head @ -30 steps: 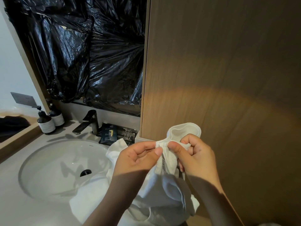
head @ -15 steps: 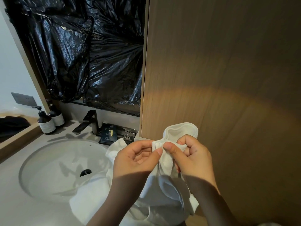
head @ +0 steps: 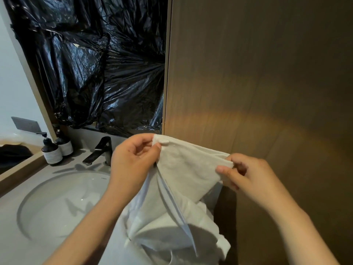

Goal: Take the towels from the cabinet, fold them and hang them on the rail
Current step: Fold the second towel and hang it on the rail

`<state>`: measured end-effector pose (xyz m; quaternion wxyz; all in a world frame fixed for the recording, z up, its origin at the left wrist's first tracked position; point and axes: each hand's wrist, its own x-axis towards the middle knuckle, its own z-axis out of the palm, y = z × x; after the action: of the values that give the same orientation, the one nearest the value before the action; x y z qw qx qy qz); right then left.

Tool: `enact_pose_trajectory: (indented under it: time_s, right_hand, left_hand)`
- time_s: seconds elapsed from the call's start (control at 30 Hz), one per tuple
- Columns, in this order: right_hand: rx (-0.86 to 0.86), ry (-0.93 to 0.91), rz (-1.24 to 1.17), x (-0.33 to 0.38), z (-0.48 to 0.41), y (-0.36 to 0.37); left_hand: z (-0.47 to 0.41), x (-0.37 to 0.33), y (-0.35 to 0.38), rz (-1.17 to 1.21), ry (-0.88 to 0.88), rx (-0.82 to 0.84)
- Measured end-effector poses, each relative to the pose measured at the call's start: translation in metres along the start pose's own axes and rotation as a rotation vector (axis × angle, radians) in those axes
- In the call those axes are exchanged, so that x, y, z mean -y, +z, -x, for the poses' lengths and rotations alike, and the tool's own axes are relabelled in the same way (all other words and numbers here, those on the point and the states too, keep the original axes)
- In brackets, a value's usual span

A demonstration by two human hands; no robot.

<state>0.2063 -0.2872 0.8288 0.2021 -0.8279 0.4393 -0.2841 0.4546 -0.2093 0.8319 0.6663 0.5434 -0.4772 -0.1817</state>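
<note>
**Towel edge drawn open between both grips**

Half a second ago the two grips sat thumb to thumb, bunched on one corner of the towel (head: 187, 169). Now they have moved apart. The left grip (head: 133, 159) pinches a corner between thumb and forefinger. The right grip (head: 246, 175) pinches the same hem further along, lower and to the right. The hem runs nearly taut between them, sloping down to the right.

The rest of the towel hangs below in loose, twisted folds. It hangs in front of the wood panel (head: 248, 83) and just right of the sink (head: 32, 196). I cannot tell whether its lowest part rests on the surface (head: 11, 217).

For the task, the towel is out of the cabinet and the search for an edge looks finished, so folding can begin. Nothing is folded yet, and the rail is not in view.

I cannot tell whether the right grip holds a true corner or only a point along the hem. If it is mid-hem, the towel will probably need another slide along the edge before it hangs square. The twisted lower part will likely need a shake as well.
</note>
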Motion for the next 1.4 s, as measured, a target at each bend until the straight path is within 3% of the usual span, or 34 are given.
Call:
enact_pose_trajectory:
  time_s: [0.17, 0.33, 0.5, 0.83, 1.03, 1.17, 1.4]
  right_hand:
    - [-0.196, -0.189, 0.212, 0.020, -0.029, -0.034]
    - [-0.378, -0.244, 0.061, 0.054, -0.054, -0.064]
    - [-0.434, -0.269, -0.067, 0.078, -0.068, -0.076]
    - [-0.373, -0.278, -0.238, 0.082, -0.075, -0.073]
    - [-0.195, -0.235, -0.145, 0.078, -0.064, -0.073]
    - [-0.086, -0.231, -0.276, 0.091, -0.058, -0.067]
    - [-0.078, -0.346, -0.352, 0.122, -0.062, -0.042]
  left_hand:
    - [-0.032, -0.021, 0.000, -0.060, 0.112, -0.024]
    - [-0.066, -0.055, -0.005, -0.075, 0.256, -0.064]
    - [-0.087, -0.078, -0.014, 0.003, 0.329, -0.076]
    - [-0.084, -0.077, -0.028, 0.041, 0.339, -0.111]
    - [-0.073, -0.076, -0.024, 0.122, 0.290, -0.035]
    - [-0.068, -0.081, -0.016, 0.123, 0.319, 0.012]
    - [-0.059, -0.079, -0.005, 0.170, 0.298, 0.165]
